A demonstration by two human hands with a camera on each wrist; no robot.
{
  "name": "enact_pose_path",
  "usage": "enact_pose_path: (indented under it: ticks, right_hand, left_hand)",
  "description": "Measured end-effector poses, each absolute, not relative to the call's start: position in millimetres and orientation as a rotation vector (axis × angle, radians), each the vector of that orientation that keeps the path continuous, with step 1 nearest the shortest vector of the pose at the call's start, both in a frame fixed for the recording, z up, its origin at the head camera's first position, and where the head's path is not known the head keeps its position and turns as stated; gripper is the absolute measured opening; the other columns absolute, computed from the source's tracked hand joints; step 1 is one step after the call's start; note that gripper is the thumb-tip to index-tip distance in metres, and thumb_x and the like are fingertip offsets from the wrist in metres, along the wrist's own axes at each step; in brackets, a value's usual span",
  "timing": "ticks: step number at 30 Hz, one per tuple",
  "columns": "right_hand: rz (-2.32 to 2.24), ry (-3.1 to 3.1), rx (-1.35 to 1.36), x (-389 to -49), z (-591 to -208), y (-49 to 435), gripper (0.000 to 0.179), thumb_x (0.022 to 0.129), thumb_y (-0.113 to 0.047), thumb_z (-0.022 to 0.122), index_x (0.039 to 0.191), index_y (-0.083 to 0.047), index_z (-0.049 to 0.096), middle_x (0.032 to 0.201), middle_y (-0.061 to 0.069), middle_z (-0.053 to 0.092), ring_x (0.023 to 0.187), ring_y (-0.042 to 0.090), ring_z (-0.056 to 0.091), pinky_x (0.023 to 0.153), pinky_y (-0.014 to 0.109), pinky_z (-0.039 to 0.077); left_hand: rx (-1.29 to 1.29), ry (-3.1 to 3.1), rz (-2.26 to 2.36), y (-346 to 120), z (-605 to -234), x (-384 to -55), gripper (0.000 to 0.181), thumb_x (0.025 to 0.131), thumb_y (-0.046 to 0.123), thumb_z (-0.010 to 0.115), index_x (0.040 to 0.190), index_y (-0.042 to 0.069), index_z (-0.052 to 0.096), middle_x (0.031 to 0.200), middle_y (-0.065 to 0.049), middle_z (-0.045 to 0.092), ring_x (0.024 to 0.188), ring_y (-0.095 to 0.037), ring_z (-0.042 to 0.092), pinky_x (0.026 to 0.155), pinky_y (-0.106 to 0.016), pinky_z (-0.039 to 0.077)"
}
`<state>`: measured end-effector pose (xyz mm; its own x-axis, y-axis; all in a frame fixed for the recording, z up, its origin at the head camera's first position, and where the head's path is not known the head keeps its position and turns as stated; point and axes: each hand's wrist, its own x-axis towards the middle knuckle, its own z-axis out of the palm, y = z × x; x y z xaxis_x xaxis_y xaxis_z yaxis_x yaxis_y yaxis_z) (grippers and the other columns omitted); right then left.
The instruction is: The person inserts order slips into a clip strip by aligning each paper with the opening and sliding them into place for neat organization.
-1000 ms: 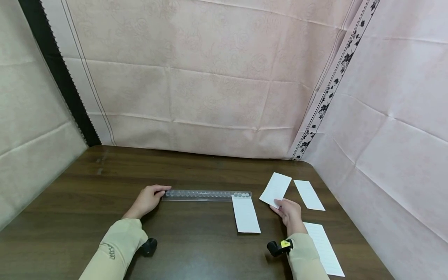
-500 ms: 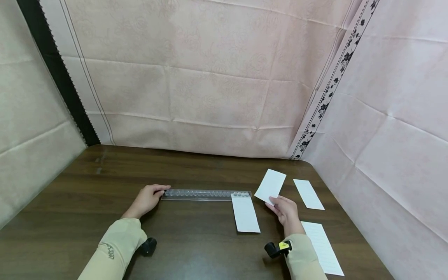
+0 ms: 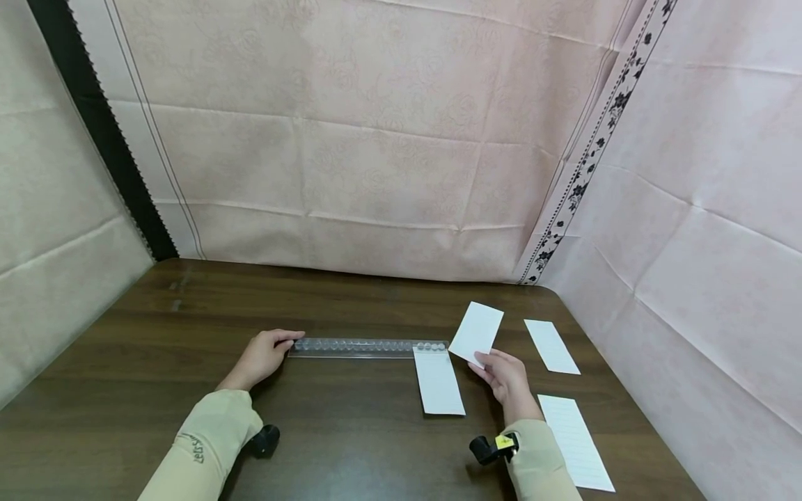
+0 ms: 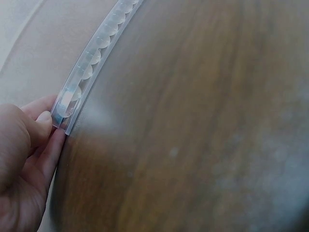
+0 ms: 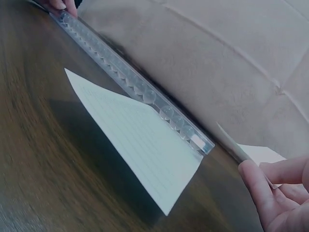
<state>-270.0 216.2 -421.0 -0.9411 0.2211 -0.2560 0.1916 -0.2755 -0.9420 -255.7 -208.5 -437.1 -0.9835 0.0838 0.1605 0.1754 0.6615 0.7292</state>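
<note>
A long clear plastic strip with a row of round discs or balls inside, which looks like a ticket rail, lies across the table. My left hand pinches its left end between thumb and fingers, seen closely in the left wrist view. A white paper slip with faint lines has its top edge at the rail's right end; in the right wrist view its lower part stands off the table. My right hand pinches a second slip by its lower corner, tilted, just right of the rail's end.
Another white slip lies at the right back of the brown wooden table. A larger lined sheet lies beside my right forearm. Pale cloth hangs behind and on both sides of the table.
My right hand has carried its slip leftward and slightly back, closer to the rail's right end. The left hand and the rail keep their place.
</note>
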Motion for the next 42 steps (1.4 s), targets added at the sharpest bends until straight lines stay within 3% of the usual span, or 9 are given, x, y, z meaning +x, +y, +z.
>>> enact_pose_path:
  ticks: [31, 42]
  right_hand:
    - [2.479, -1.926, -0.475, -264, -419, 187, 0.035, 0.083, 0.013, 0.059, 0.116, 0.018, 0.049, 0.089, 0.013, 0.059, 0.074, 0.018, 0.062, 0.074, 0.034, 0.054]
    - [2.462, -1.971, -0.508, -264, -423, 179, 0.037, 0.082, 0.011, 0.062, 0.117, 0.015, 0.049, 0.090, 0.014, 0.057, 0.073, 0.016, 0.061, 0.071, 0.029, 0.054]
  left_hand:
    - [-0.227, -2.754, -1.238, -210, -440, -258, 0.029, 0.095, 0.001, 0.049, 0.120, 0.003, 0.063, 0.121, -0.019, 0.058, 0.114, -0.036, 0.051, 0.091, -0.052, 0.042]
    - [-0.217, -2.750, -1.240, -209, -440, -257, 0.028, 0.095, 0.001, 0.049, 0.119, 0.003, 0.064, 0.120, -0.020, 0.059, 0.114, -0.036, 0.051, 0.091, -0.052, 0.042]
